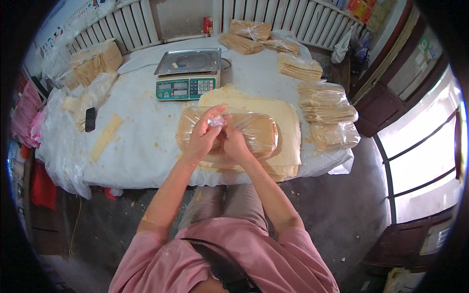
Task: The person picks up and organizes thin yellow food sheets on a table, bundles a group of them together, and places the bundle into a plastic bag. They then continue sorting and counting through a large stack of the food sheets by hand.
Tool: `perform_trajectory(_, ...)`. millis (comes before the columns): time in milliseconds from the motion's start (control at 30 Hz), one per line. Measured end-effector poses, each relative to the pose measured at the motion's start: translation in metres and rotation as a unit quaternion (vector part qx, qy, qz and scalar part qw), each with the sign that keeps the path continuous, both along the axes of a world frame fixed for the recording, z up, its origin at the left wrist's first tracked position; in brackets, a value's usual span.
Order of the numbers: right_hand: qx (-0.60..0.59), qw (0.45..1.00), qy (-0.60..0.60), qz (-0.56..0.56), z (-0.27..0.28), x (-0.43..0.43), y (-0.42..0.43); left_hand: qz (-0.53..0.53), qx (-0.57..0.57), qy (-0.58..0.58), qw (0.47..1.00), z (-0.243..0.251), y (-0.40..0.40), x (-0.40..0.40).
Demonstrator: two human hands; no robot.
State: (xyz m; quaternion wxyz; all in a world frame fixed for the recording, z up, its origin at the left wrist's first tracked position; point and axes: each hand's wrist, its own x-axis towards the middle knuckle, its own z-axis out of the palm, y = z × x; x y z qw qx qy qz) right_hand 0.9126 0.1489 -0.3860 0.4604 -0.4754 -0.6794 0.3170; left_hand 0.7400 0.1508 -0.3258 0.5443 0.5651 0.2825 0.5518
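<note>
A stack of thin tan sheets in a clear plastic bag point(256, 133) lies in front of me, on top of wide, pale yellow flat sheets point(287, 121). Above its middle, my left hand point(206, 128) holds the gathered plastic of the bag between thumb and fingers. My right hand point(233, 141) is close beside it, its fingers curled at the same gathered plastic. The right fingertips are partly hidden, so their exact grip is hard to tell. Just beyond the bag stands a digital scale point(187, 88) with a metal tray point(190, 62) bearing small crumbs.
Bagged stacks of tan sheets point(328, 102) line the table's right side, with more packets point(251, 30) at the back. To the left lie a black phone point(90, 119), a pale strip point(106, 137), crumpled plastic point(66, 146) and a large stack point(97, 60). A radiator point(278, 14) stands behind.
</note>
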Motion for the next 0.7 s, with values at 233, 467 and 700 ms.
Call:
perform_trajectory(233,-0.183,0.966,0.181,0.000,-0.016,0.015,0.024,0.132,0.401,0.470,0.775,0.002,0.002,-0.042)
perform_trajectory(467,-0.088,0.986,0.134,0.050,0.007,0.012,0.011,-0.089,-0.136,0.114,0.980,-0.012,0.036,-0.039)
perform_trajectory(700,0.166,0.966,-0.178,-0.093,0.007,0.009,0.013,-0.003,-0.016,0.287,0.958,-0.038,0.045,-0.027)
